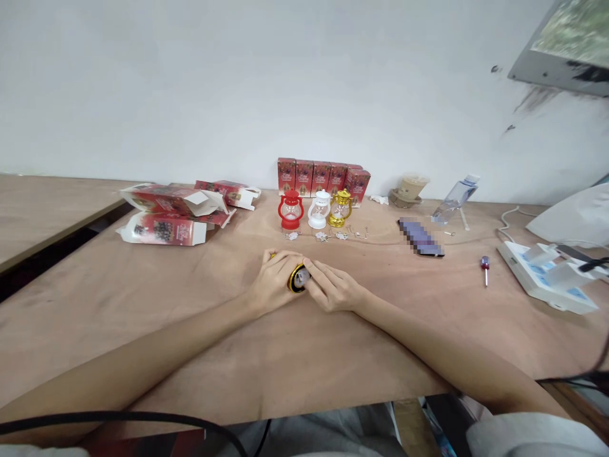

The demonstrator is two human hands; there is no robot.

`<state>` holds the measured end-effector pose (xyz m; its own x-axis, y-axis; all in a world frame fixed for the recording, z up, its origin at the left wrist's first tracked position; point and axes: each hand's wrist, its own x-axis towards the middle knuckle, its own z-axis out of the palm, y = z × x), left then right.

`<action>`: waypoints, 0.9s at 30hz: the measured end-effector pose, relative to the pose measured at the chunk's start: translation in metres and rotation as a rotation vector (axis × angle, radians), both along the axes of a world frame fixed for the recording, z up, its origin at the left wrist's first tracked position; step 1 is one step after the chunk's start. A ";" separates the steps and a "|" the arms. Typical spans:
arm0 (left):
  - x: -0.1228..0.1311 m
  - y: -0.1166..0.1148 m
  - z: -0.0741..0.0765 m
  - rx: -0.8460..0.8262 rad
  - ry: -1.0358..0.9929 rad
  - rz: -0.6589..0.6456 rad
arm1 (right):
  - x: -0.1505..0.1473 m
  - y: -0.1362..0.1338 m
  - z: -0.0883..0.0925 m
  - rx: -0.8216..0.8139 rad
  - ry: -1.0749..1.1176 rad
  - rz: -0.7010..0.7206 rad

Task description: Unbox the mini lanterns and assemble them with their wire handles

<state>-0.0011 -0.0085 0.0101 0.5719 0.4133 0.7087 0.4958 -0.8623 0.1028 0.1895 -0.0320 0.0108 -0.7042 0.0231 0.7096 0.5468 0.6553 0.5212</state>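
My left hand (276, 279) is closed around a small gold lantern (295, 283), which lies on its side with its round base turned toward me. My right hand (335, 285) has its fingertips at the base, next to a pale round part inside the gold rim. Whether those fingers pinch a small piece I cannot make out. Behind my hands stand a red lantern (290, 211), a white lantern (319, 210) and a second gold lantern (340, 209), all upright. Small white pieces (321, 237) with wire hooks lie in front of them.
Red boxes (311, 178) stand in a row by the wall. Opened, flattened boxes (166, 216) lie at left. To the right are a phone (421, 237), a cup (412, 187), a water bottle (455, 200), a screwdriver (485, 270) and a power strip (545, 276). A black cable (118, 416) crosses the foreground.
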 end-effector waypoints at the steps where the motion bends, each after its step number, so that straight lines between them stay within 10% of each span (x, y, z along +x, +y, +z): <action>1: 0.000 0.000 0.000 0.014 -0.001 -0.014 | 0.002 0.002 0.000 -0.026 0.000 0.012; 14: 0.000 -0.002 0.005 -0.012 0.000 0.051 | 0.012 0.012 -0.018 0.076 0.146 0.052; 23: -0.001 -0.002 0.005 -0.058 0.028 0.056 | 0.106 0.083 -0.020 -0.315 0.398 -0.806; 27: -0.001 -0.002 0.005 -0.073 0.033 0.057 | 0.119 0.091 -0.016 -0.413 0.368 -0.945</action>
<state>-0.0018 -0.0108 0.0153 0.5682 0.4955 0.6570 0.5482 -0.8234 0.1469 0.3085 0.0590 -0.0052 -0.0233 0.7272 0.6861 0.9979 -0.0242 0.0595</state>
